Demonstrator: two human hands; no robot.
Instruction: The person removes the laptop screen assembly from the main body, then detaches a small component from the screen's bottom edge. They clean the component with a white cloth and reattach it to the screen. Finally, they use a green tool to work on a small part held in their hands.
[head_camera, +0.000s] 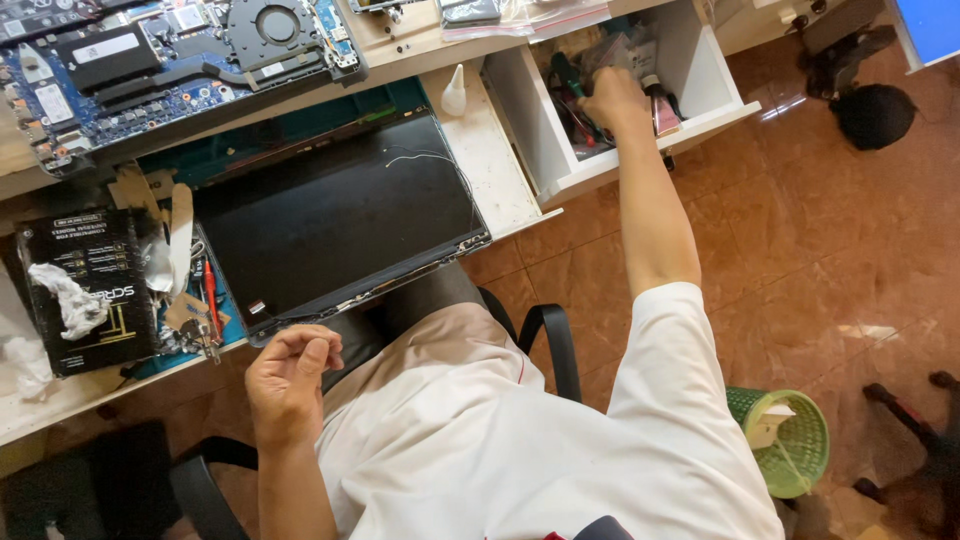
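right hand (612, 100) reaches into the open white drawer (640, 150) among tools, its fingers hidden, grip cannot be told; left hand (290, 375) loosely curled, empty, just below the laptop screen panel (330, 215); black rectangular package (92, 290) at the tabletop's left edge.

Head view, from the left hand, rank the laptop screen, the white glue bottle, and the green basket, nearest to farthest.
1. Laptop screen: just above the left hand, on the desk.
2. Glue bottle: farther up, beside the open drawer.
3. Green basket: far across, on the floor.
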